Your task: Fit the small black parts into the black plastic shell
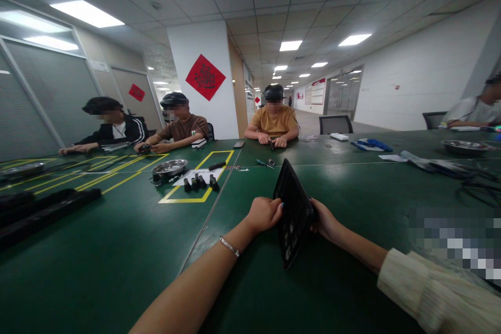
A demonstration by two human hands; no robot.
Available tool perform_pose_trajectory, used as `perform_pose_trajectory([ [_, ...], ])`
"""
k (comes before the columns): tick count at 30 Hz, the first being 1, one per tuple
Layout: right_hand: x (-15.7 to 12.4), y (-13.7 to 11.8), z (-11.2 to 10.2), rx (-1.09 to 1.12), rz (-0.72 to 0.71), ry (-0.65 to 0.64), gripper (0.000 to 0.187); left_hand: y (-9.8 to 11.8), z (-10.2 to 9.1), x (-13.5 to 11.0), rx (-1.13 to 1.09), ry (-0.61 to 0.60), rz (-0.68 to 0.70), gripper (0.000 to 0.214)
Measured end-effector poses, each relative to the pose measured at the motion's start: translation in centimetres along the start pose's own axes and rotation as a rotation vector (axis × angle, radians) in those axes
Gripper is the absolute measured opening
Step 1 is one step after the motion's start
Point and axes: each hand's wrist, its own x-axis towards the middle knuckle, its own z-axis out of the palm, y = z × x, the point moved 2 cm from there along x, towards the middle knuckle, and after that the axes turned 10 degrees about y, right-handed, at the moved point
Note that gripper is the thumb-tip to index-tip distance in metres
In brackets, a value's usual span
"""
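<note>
A flat black tray (291,206) with small moulded pockets stands tilted on edge above the green table (117,261), in the middle of the view. My left hand (264,214) is closed on its left edge, a thin bracelet on the wrist. Behind the tray's right edge, my right hand (323,219) grips it; its fingers are mostly hidden. A cream sleeve covers my right forearm.
Several small black parts (199,182) and a metal bowl (170,168) sit inside a yellow taped rectangle to the far left. Long black trays (43,211) lie at the left. Three people sit across the table, another at the far right beside a second bowl (464,145).
</note>
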Motion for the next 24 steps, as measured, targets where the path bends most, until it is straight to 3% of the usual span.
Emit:
perform_pose_trajectory([
  [24,0.56,0.66,-0.22,0.022,0.03,0.017,0.033,-0.11,-0.26,-0.08,-0.069,0.02,-0.079,0.017],
])
